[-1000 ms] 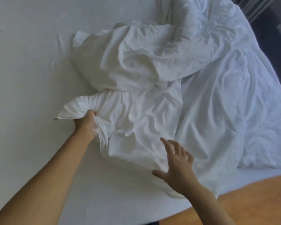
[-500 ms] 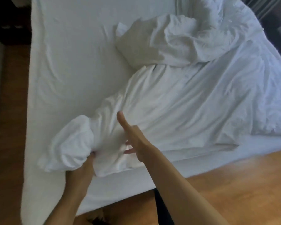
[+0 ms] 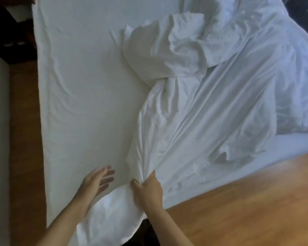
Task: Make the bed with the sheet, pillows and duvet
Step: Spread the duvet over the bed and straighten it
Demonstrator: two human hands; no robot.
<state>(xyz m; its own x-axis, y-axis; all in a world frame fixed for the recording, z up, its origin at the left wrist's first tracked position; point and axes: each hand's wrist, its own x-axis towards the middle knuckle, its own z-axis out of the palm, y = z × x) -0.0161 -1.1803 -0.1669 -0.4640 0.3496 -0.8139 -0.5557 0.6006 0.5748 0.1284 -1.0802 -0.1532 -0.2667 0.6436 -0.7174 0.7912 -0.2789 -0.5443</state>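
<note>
sheet (image 3: pixel 82 96) covers bed; wooden floor (image 3: pixel 247 201) around.

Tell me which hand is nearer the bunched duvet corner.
Right. The right hand grips the duvet corner; the left hand is open beside it, above the sheet.

Plain white duvet (image 3: pixel 194 121) on a plain white sheet (image 3: pixel 82 86); warm orange-brown wooden floor (image 3: pixel 247 201).

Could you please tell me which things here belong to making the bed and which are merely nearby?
Job: duvet, gripped by the right hand; fitted sheet; open left hand.
Nearby: wooden floor; dark furniture.
</note>
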